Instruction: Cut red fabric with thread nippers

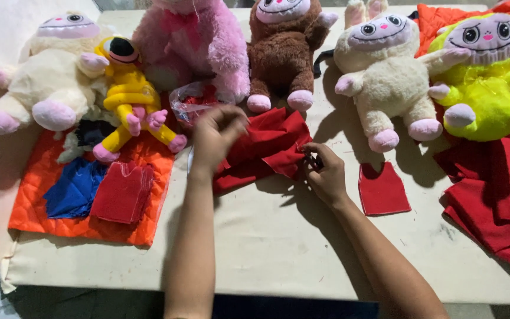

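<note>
Both hands pinch the red cloth (pixel 267 147) below the brown toy (pixel 281 47): left hand (pixel 216 136), right hand (pixel 324 174); cloth yet unfitted.

The scene is fairly bright, lit by a hard light from above and somewhat to the right, so shadows fall down and to the left. The cream plush toy (pixel 385 82) throws a dark, sharp-edged shadow onto the pale surface (pixel 302 248) beside it, and both forearms cast long shadows there too. The left hand (pixel 216 137) is smeared by motion blur, its fingers hard to tell apart; the right hand (pixel 324 172) is a little sharper. The neon-yellow plush toy (pixel 485 88) looks oversaturated, almost glowing, with fine detail washed out. The near edge of the surface sinks into deep shade, and the whole view is soft and slightly grainy.
</note>
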